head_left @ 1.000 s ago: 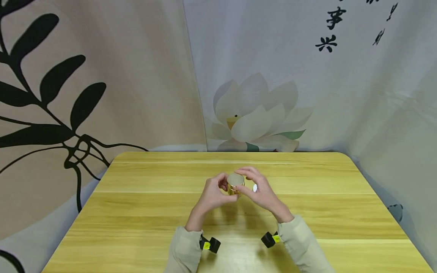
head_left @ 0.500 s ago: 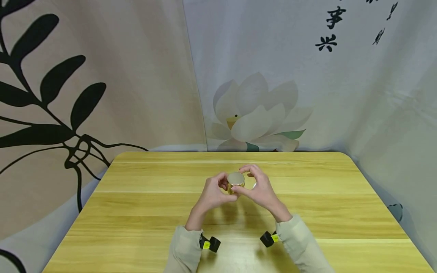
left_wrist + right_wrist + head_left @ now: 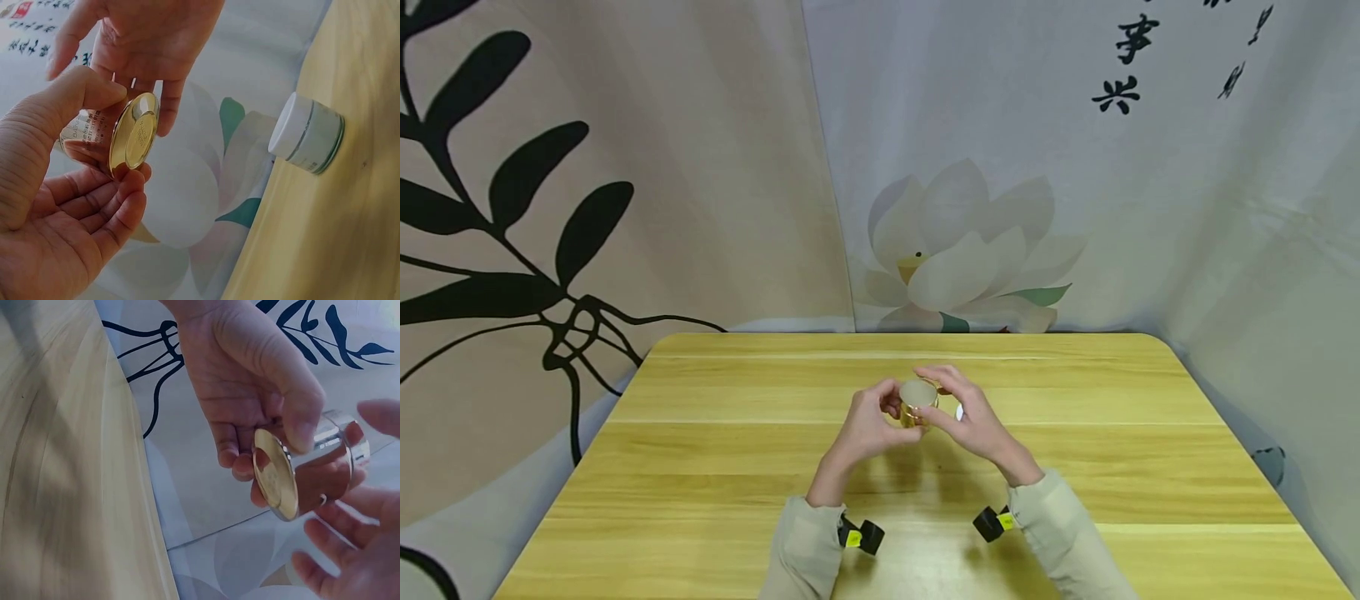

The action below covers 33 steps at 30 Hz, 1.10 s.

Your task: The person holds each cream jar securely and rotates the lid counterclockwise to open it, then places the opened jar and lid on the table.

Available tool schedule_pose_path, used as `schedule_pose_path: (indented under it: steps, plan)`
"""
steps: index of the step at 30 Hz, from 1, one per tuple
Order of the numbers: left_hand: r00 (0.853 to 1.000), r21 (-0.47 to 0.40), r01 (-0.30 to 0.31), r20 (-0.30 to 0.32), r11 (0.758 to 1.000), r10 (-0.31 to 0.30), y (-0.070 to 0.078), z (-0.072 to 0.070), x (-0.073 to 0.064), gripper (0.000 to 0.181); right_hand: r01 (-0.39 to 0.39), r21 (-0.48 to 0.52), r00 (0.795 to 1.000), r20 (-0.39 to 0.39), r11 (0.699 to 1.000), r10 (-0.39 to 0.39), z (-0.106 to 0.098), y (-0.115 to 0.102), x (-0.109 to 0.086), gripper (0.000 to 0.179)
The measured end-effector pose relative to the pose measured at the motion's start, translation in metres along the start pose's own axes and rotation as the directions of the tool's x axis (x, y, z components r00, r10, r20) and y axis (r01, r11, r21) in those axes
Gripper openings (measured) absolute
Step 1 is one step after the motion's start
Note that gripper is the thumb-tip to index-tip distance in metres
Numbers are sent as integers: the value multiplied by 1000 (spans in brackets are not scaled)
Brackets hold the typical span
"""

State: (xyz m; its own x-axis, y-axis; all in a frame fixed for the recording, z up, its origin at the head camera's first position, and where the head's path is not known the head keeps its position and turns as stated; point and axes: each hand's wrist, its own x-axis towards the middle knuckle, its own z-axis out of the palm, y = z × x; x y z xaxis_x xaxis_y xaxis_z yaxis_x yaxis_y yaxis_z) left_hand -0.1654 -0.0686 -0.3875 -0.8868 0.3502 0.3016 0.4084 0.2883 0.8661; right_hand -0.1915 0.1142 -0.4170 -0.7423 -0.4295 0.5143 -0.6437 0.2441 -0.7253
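Observation:
A shiny gold cosmetic jar (image 3: 910, 418) is held above the table, its pale flat-topped lid (image 3: 918, 392) facing up. My left hand (image 3: 871, 423) grips the jar's body from the left, between thumb and fingers. The gold base (image 3: 136, 134) shows in the left wrist view, with small print on the silvery side. From the right, my right hand (image 3: 976, 419) curls round the lid, thumb at its near side and fingers at its far side. A second jar (image 3: 306, 134), white-topped and pale, stands on the table beyond, mostly hidden by the right hand in the head view.
The wooden table (image 3: 737, 500) has rounded far corners and meets a printed cloth backdrop (image 3: 715, 167) with leaves and a lotus. Black wrist cameras (image 3: 871, 538) sit at the cuffs of the light sleeves (image 3: 808, 542).
The right hand's fingers lifted away from the lid half a second ago and have come back round it. The left hand and the gold jar have stayed almost still.

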Motion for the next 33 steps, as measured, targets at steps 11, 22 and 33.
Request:
schedule_pose_path:
  steps: [11,22,33]
  plan:
    - [1000,-19,15,1,1000,-15,1,0,0,28,-106,-38,990,-95,994,102,0,-33,6,36]
    - [1000,-16,15,-2,1000,-15,0,0,0,29,-24,-33,1000,1,999,24,-5,-41,4,45]
    - [1000,-4,-9,1,1000,9,-2,1,1,28,-117,-38,990,-88,992,113,-1,-42,6,35]
